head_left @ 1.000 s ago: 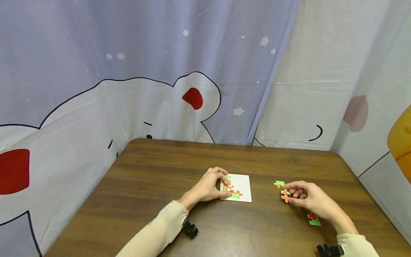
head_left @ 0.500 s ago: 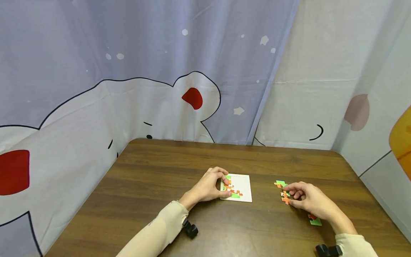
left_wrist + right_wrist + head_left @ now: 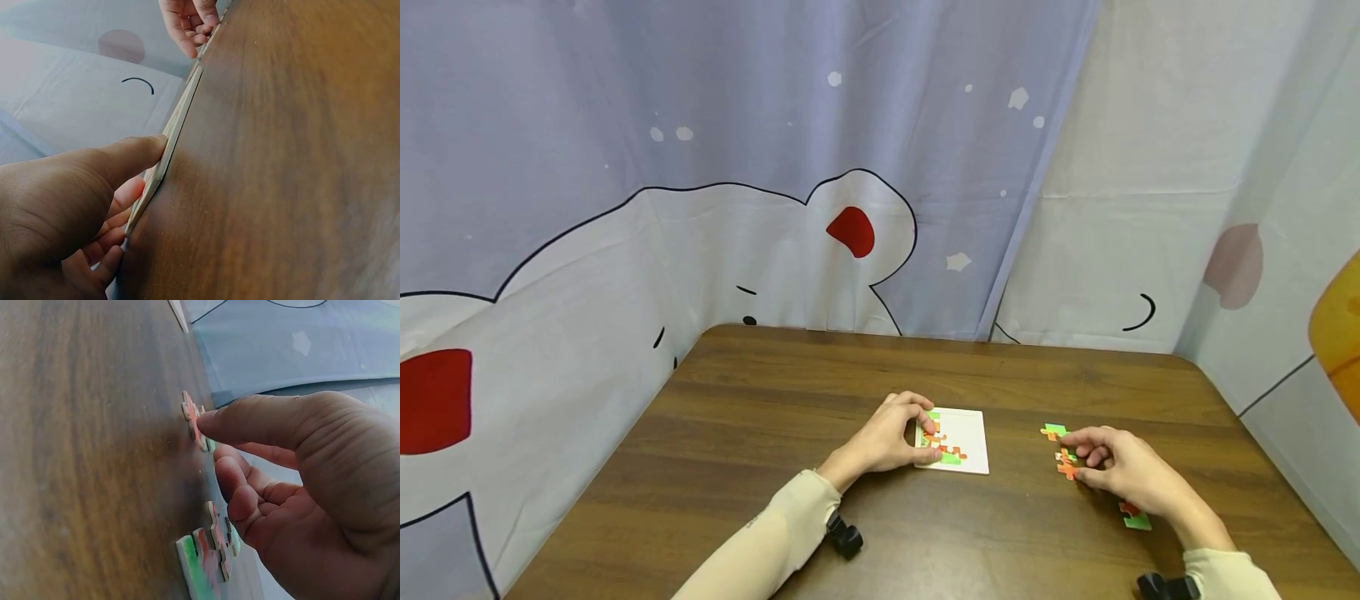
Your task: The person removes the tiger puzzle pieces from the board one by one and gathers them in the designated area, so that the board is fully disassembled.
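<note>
A square white puzzle board point(image 3: 970, 433) lies flat on the table, with joined orange and green pieces point(image 3: 951, 455) along its left and near sides. My left hand point(image 3: 891, 433) grips the board's left side, thumb at the near edge and fingers toward the far edge. To the right, my right hand point(image 3: 1123, 467) has its thumb against an orange puzzle piece point(image 3: 1066, 469). Its index fingertip is by a green and orange piece point(image 3: 1055, 431) just beyond, and the other fingers are curled. How firmly it holds the orange piece is partly hidden.
A red and green piece point(image 3: 1135, 517) lies below the right wrist; several pieces point(image 3: 199, 565) show below the hand in the right wrist view. The brown wooden table point(image 3: 775, 375) has a patterned curtain point(image 3: 760, 250) along its back edge.
The right fingers shift slightly over the loose pieces, and the orange piece sits a little nearer and more covered. The left hand and board stay in place.
</note>
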